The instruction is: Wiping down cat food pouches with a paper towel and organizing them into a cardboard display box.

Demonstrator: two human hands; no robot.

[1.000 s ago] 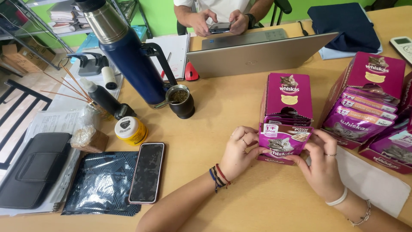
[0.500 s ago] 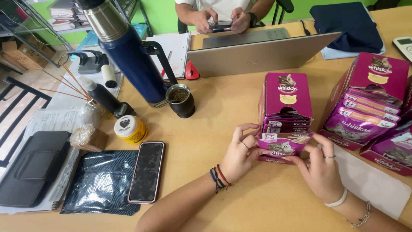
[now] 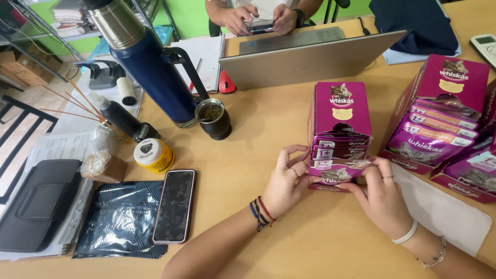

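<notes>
the left hand and right hand each pinch an end of a purple pouch at the open front of a purple carton standing mid-table. the pouch sits low in the opening, seemingly almost fully in, with other pouches stacked behind it. more open cartons lie just right, a white sheet beneath them. a dark phone lies to the left, a laptop beyond. bare wooden table stays open around the carton, with the near edge close.

Front purple cat-food pouch pushed lower into its display box, both hands' fingertips now pressing its top edge
</notes>
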